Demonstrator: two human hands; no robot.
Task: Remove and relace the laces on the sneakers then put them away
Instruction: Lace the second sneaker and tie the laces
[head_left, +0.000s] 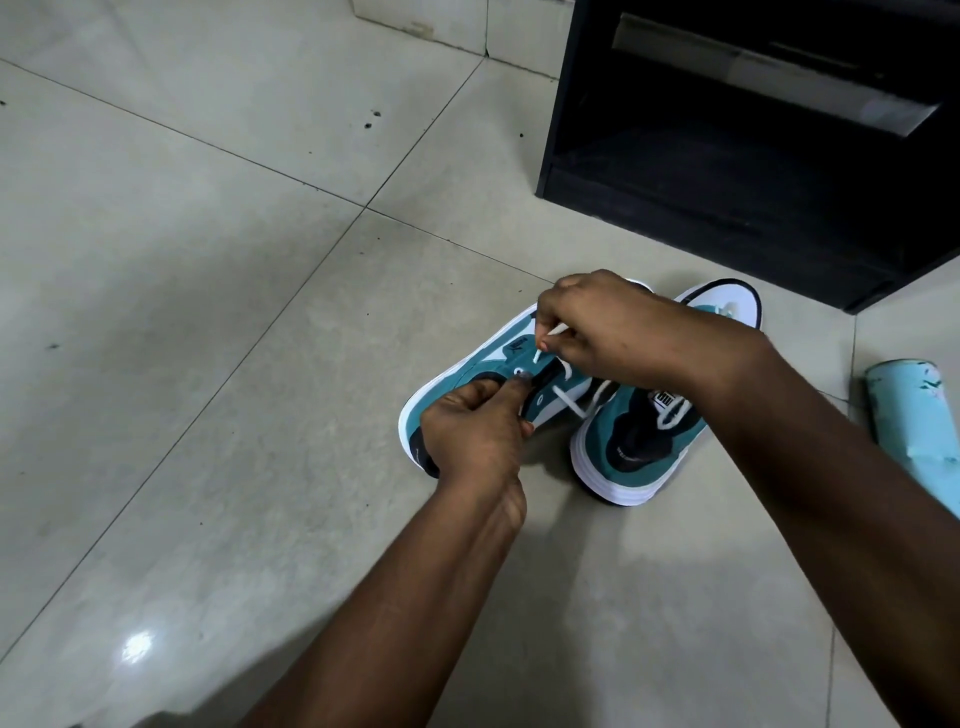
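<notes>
Meanwhile, on the tiled floor (208, 312), the left hand (475, 431) grips the left sneaker (447, 400) by its eyelet edge as the right hand (597, 327) pinches the white lace (550, 345); a steady shoe should help the threading.

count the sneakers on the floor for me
2. The left sneaker lies under both hands, the left hand holding its side, the right hand pinching its white lace. The right sneaker sits touching it, beside the black cabinet.
</notes>
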